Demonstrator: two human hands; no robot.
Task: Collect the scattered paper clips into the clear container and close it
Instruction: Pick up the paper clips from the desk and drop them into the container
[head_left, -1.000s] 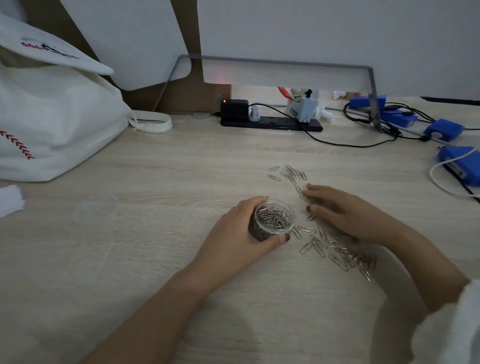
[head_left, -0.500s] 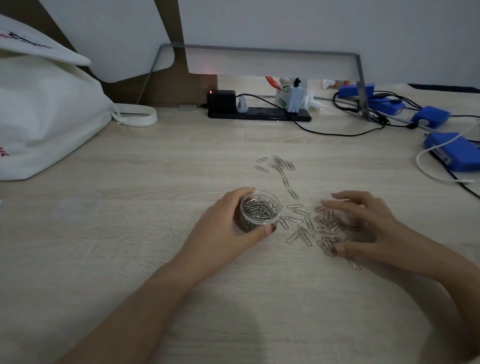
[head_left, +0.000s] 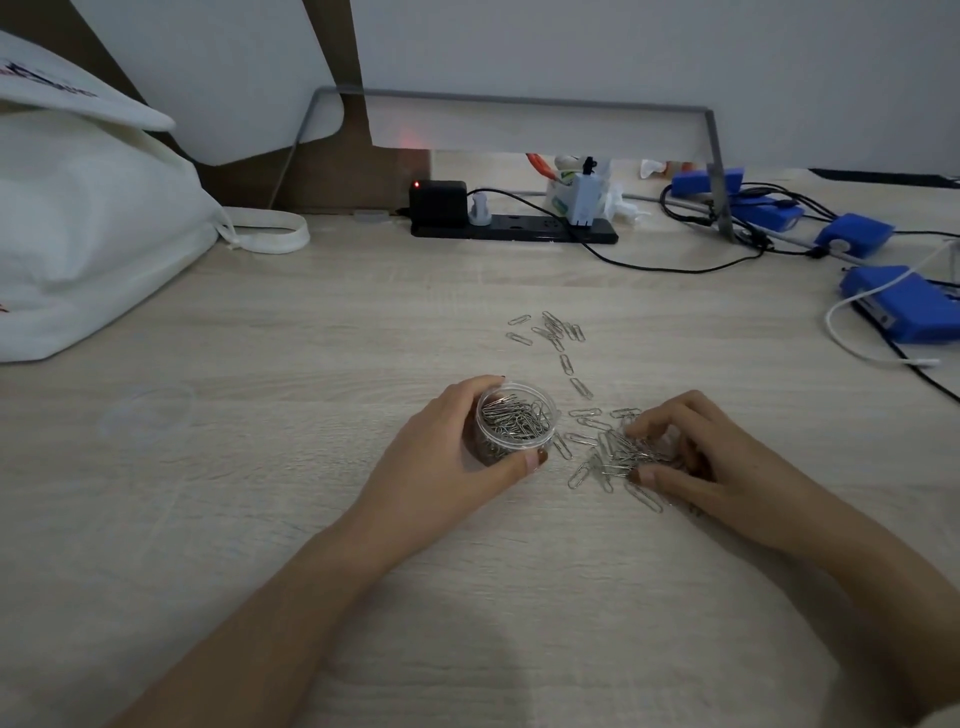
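Clear plastic container (head_left: 517, 426) stands upright on the wooden desk (head_left: 311, 519), lid off, already well filled w/ clips. Left hand (head_left: 447, 467) wraps it from the near-left side, thumb on the near wall, fingers round the far wall: firm steadying hold, container not lifted.

Right hand (head_left: 691, 462) sits just right of the container, fingers curled down over the main heap of paper clips (head_left: 618, 452), thumb at the near edge. Fingers closing on the heap; cannot tell whether any clips are actually pinched yet.

Outstanding: a few loose clips between heap and container; a trail leading away to a second small cluster (head_left: 550, 330) farther back. Clear lid (head_left: 148, 415) lies flat on the desk, well to the left, hard to see against the wood.

Assessment: step in hand = gather and lift a bunch. Recommend:
- rake fingertips toward thumb first, compact the heap, then pinch; flat clips resist a straight pick.
- keep left hand's hold; drop clips from directly over the mouth, low.
- take modest bunches; tangled clips likely to trail and fall.
- leave far cluster for a later sweep.
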